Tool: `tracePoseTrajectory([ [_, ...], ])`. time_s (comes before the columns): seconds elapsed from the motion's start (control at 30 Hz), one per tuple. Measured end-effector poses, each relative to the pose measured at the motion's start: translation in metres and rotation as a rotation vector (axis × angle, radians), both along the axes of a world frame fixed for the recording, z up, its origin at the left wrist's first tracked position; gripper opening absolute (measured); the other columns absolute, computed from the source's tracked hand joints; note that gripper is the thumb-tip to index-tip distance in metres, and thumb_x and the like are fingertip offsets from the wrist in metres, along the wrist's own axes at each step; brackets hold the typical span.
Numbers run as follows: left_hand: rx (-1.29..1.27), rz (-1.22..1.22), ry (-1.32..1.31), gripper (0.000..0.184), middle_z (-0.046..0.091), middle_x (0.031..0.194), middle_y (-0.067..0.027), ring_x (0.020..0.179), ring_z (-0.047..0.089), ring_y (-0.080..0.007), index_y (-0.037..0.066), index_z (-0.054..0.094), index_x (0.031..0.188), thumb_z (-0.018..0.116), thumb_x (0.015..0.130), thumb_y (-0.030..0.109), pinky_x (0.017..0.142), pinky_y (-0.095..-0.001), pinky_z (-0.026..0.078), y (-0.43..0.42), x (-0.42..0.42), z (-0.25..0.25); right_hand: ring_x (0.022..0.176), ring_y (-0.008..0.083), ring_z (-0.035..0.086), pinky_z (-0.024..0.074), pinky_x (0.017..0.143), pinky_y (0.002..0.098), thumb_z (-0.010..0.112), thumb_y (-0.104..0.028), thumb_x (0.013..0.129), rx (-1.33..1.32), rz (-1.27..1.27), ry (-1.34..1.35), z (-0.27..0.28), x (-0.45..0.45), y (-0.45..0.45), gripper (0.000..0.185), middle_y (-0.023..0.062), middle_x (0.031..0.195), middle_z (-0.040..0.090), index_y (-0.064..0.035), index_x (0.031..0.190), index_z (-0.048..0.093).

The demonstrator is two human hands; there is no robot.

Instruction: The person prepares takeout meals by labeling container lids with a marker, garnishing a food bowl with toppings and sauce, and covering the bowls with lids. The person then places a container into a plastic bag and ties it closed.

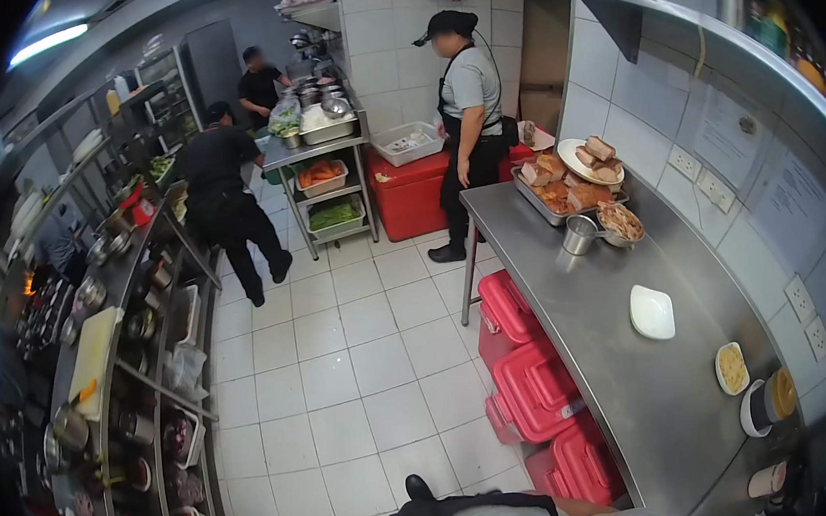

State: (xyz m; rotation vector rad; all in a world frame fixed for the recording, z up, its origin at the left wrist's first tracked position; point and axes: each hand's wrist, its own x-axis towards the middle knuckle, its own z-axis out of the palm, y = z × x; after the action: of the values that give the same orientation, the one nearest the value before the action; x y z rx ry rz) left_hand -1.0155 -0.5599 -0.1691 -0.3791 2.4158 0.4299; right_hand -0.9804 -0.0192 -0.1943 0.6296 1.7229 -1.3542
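Observation:
Neither of my hands shows in the head view. At the bottom edge my grey shirt, dark trousers and one black shoe [418, 488] are visible, with a bit of bare forearm [576, 507] beside the steel table [571, 294]. On that table lie a white dish [652, 312], a small dish of yellow shreds [732, 369], a steel cup [579, 235], a bowl of shredded meat [620, 224], a tray of browned meat [549, 192] and a white plate with meat pieces [592, 160].
Red bins [537, 392] stand under the table. A person in a cap [467, 108] stands by a red cooler [410, 195]. Another person [225, 181] bends at the left shelving, beside a cutting board [99, 355]. A third person [260, 88] is farther back.

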Motion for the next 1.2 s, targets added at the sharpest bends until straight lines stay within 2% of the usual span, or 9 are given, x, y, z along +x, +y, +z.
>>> tracePoseTrajectory([
  [0.2,0.541,-0.292,0.775,0.04,0.064,0.076,-0.0214,0.073,0.062,-0.0328,-0.001,0.064,0.084,0.051,0.087,0.037,0.066,-0.0408,0.047,0.213,-0.446,0.104,0.09,0.023,0.055,0.0454,0.074,0.0341,0.056,-0.054,0.079,-0.114,-0.263,0.056,-0.032,-0.098,0.037,0.073,0.0121,0.116,0.053,-0.0099,0.135,0.037],
  [0.4,0.633,-0.528,0.787,0.02,0.056,0.062,-0.0107,0.06,0.06,-0.0192,0.002,0.059,0.094,0.045,0.094,0.016,0.054,-0.0324,0.047,0.38,-0.597,0.194,0.101,0.0235,0.054,0.0448,0.081,0.0399,0.049,-0.053,0.082,-0.149,-0.464,-0.374,-0.146,-0.167,0.122,0.059,0.012,0.121,0.054,-0.0087,0.121,0.054],
  [0.5,0.794,-0.232,0.246,0.022,0.058,0.064,-0.0098,0.04,0.056,-0.0181,0.003,0.056,0.1,0.04,0.096,0.017,0.036,-0.0315,0.046,0.395,-0.591,0.144,0.098,0.0234,0.055,0.0438,0.082,0.0406,0.052,-0.05,0.081,-0.201,-0.249,-0.256,0.013,-0.259,0.163,0.054,0.0127,0.116,0.057,-0.0079,0.114,0.06],
  [0.63,0.78,-0.411,0.332,0.029,0.057,0.056,-0.0083,0.043,0.057,-0.017,0.003,0.06,0.092,0.043,0.096,0.026,0.04,-0.0315,0.045,0.355,-0.578,0.069,0.108,0.0265,0.051,0.0377,0.094,0.0384,0.053,-0.05,0.081,-0.054,0.108,-0.071,-0.002,-0.376,0.208,0.063,0.0157,0.121,0.055,-0.0017,0.121,0.055],
  [0.7,0.62,-0.227,0.01,0.041,0.066,0.101,-0.0141,0.092,0.063,-0.0262,0.01,0.065,0.107,0.06,0.084,0.044,0.084,-0.0399,0.047,0.319,-0.601,-0.009,0.111,0.0264,0.049,0.0377,0.093,0.0383,0.052,-0.051,0.081,0.055,0.044,-0.074,0.009,-0.433,0.218,0.064,0.0157,0.124,0.053,-0.0028,0.122,0.054],
  [0.8,0.615,-0.639,0.384,0.035,0.059,0.079,-0.0094,0.07,0.056,-0.0207,0.008,0.063,0.1,0.053,0.088,0.039,0.065,-0.0353,0.043,0.328,-0.712,-0.039,0.107,0.0267,0.05,0.041,0.089,0.0399,0.049,-0.054,0.082,0.036,-0.18,-0.031,0.071,-0.509,0.232,0.065,0.0156,0.12,0.053,-0.0058,0.126,0.05],
  [0.9,0.669,-1.258,0.991,0.033,0.048,0.047,-0.0024,0.037,0.047,-0.0124,0.005,0.06,0.09,0.043,0.096,0.032,0.036,-0.0283,0.037,0.379,-0.852,-0.031,0.093,0.0216,0.054,0.0471,0.078,0.0354,0.05,-0.056,0.082,0.008,-0.438,-0.028,0.125,-0.571,0.25,0.066,0.0127,0.107,0.057,-0.0059,0.125,0.046],
  [0.97,0.885,-0.454,0.042,0.033,0.038,0.044,0.0029,0.034,0.038,-0.0083,0.008,0.058,0.086,0.041,0.096,0.034,0.034,-0.0248,0.03,0.466,-0.916,0.073,0.089,0.0198,0.056,0.0499,0.074,0.0341,0.05,-0.055,0.085,-0.315,-0.608,0.044,0.147,-0.584,0.257,0.065,0.0114,0.108,0.057,-0.0043,0.126,0.045],
  [1.2,0.882,-0.777,-0.167,0.026,0.045,0.049,0.0007,0.042,0.045,-0.0097,0.006,0.058,0.084,0.043,0.094,0.024,0.039,-0.0256,0.036,0.715,-1.02,0.156,0.103,0.0288,0.056,0.0481,0.085,0.0422,0.045,-0.049,0.09,-0.918,-1.438,0.769,0.283,-0.553,0.262,0.069,0.0227,0.122,0.05,0.0009,0.135,0.032],
])
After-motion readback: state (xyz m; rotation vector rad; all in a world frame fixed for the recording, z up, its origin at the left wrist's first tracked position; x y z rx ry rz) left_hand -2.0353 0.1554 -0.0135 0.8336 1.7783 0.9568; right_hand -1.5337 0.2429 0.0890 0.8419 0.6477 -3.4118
